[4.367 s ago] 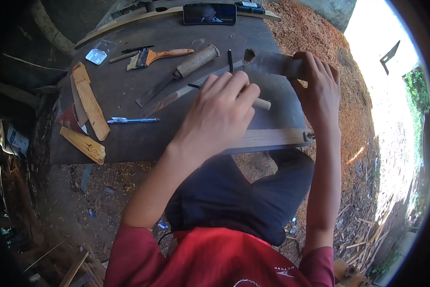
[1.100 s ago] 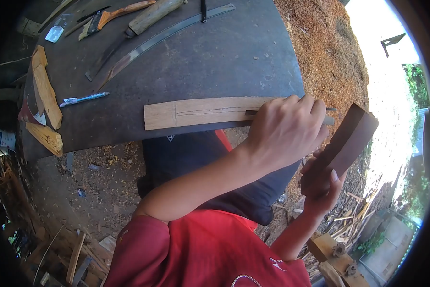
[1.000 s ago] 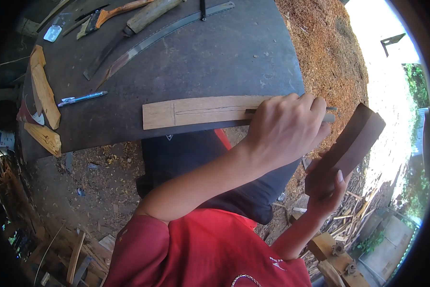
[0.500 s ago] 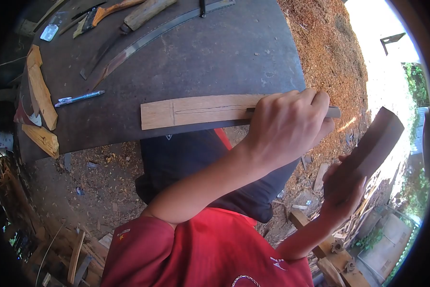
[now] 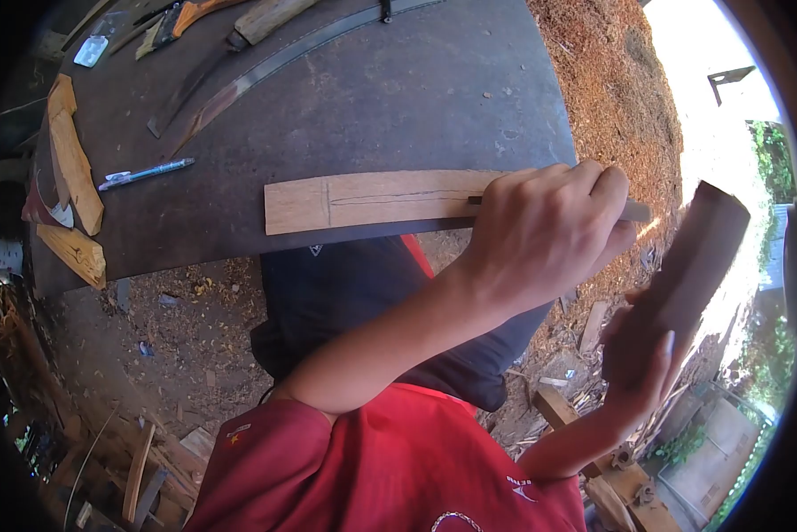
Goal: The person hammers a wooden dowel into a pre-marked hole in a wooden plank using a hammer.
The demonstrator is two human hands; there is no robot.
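A flat wooden board lies along the table's near edge, with a pencilled cross line and long thin dark lines running down it. My left hand is wrapped round a chisel above the board's right part. The chisel's narrow dark tip points left, close to the board face; whether it touches cannot be told. Off the table to the right, my right hand grips a thick dark wooden block, raised and tilted, a little apart from the chisel's back end.
On the dark table lie a pen, wood offcuts, a steel ruler, a wooden-handled knife and a brush. Sawdust is heaped beyond the right edge. Scrap wood lies on the ground.
My left hand and the chisel have shifted slightly right along the board. The block in my right hand has turned a little more upright. The view has moved slightly.
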